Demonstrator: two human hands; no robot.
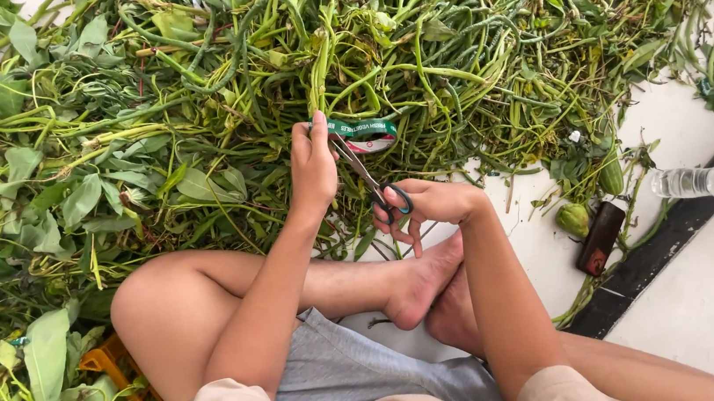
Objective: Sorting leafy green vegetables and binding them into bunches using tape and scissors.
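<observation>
Right hand has its fingers through the scissors, blades pointing up-left at the tape. Left hand is nearer, fingers pinching that tape on the stems.

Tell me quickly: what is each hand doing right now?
Left hand: closed on a green and white printed tape band at the leafy green stems.
Right hand: holding black-handled metal scissors.

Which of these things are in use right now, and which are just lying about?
In use: scissors in the right hand; green band and stems held by the left hand.

Lying about: water bottle, dark packet, small gourd, orange crate.
</observation>
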